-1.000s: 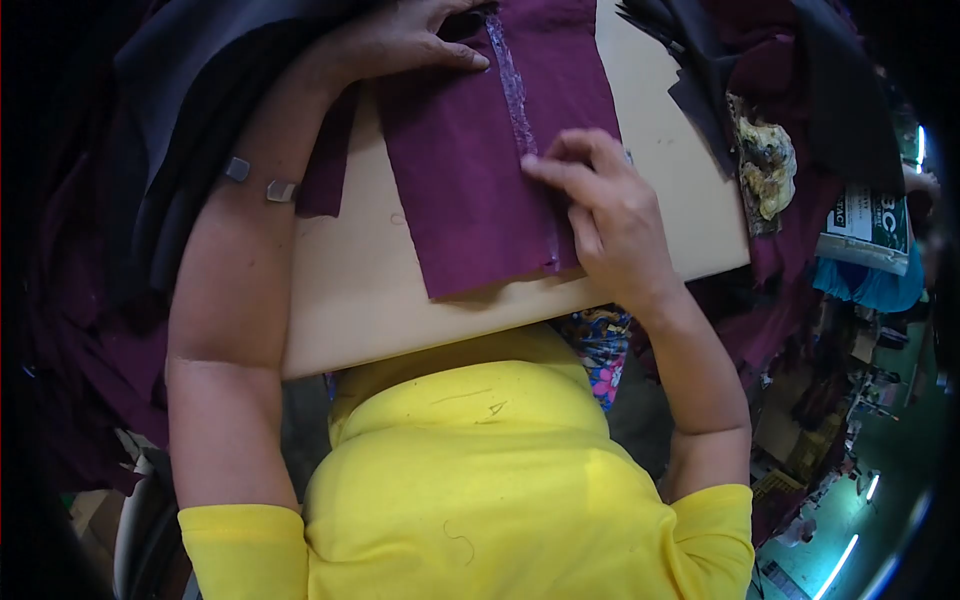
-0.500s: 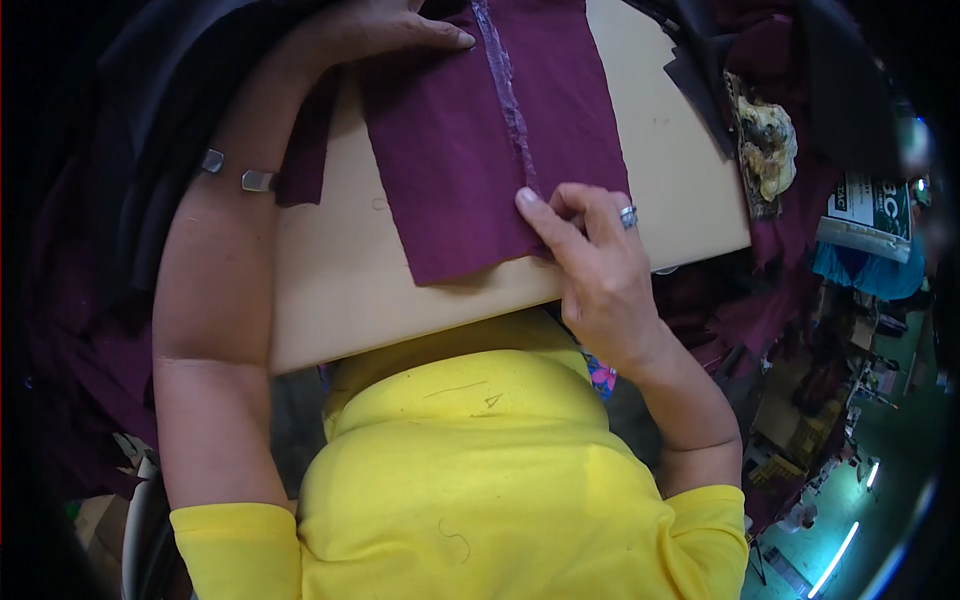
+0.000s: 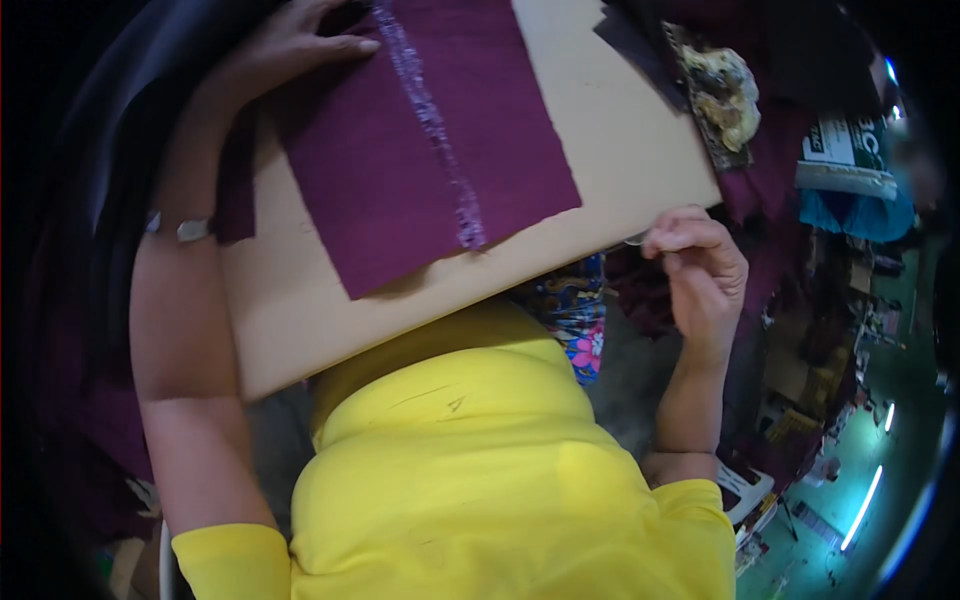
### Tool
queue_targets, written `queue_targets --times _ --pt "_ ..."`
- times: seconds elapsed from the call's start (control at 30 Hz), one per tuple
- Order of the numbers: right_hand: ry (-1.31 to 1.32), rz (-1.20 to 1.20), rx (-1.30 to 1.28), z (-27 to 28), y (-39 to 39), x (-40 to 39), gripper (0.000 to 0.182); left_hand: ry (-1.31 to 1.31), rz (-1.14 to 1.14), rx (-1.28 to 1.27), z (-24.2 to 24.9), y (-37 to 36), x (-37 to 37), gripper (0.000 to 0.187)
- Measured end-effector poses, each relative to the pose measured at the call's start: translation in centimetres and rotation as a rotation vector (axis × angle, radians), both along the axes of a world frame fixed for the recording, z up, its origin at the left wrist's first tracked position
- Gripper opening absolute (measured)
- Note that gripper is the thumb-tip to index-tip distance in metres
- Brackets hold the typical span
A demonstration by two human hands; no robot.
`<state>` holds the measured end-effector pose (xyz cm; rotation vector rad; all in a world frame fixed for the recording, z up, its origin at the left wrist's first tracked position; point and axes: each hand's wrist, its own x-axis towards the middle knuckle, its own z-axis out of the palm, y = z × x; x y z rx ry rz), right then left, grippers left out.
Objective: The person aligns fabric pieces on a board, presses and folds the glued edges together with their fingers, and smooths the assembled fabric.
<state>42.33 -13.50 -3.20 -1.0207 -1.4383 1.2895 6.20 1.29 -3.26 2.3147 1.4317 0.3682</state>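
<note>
A maroon fabric panel (image 3: 400, 180) lies flat on a beige board (image 3: 620, 130). Down its length runs a narrow strip (image 3: 430, 120), speckled whitish and purple, which ends near the panel's lower edge. My left hand (image 3: 300, 45) rests at the upper left of the panel, thumb stretched out on the cloth, the other fingertips partly out of view. Off the panel, at the board's right front edge, my right hand (image 3: 700, 250) has its fingertips drawn together in a pinch; I cannot tell what is between them. A ring worn on it in the earlier view is hidden now.
A yellowish, crusted lump (image 3: 725, 95) sits on a piece of cardboard at the board's right side. Dark fabric pieces (image 3: 640, 50) lie beside it. Farther right hangs a printed bag (image 3: 850, 150) above blue material. More maroon cloth (image 3: 237, 180) lies under my left forearm.
My right hand has left the strip's lower end and moved right, past the board's edge. The strip looked glossy before and looks speckled now. The whole view has shifted, with the board lying farther left.
</note>
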Motion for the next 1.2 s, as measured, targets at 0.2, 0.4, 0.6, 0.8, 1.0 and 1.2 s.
queue_targets --times 0.2,0.4,0.6,0.8,1.0,1.2 --pt "-1.34 -0.199 0.22 -8.7 0.3 10.2 0.04 0.093 0.071 -0.011 0.5 -0.1 0.7 0.077" --pt "-1.667 -0.051 -0.033 -17.7 1.6 13.9 0.049 0.093 0.072 -0.015 0.7 -0.2 0.7 0.078" --pt "-1.491 -0.142 0.355 -21.1 2.0 16.1 0.061 0.108 0.1 -0.036 1.0 -0.4 1.2 0.078" --pt "-1.517 -0.313 0.201 -16.0 0.3 12.8 0.04 0.065 0.059 -0.016 0.8 -0.3 0.9 0.076" --pt "-1.211 -0.376 0.342 -16.5 -2.2 14.4 0.031 0.012 -0.015 0.039 0.5 -0.3 0.3 0.072" --pt "-0.477 -0.597 0.771 -0.5 4.4 -0.5 0.032 -0.1 -0.04 -0.029 -0.5 0.3 -0.9 0.066"
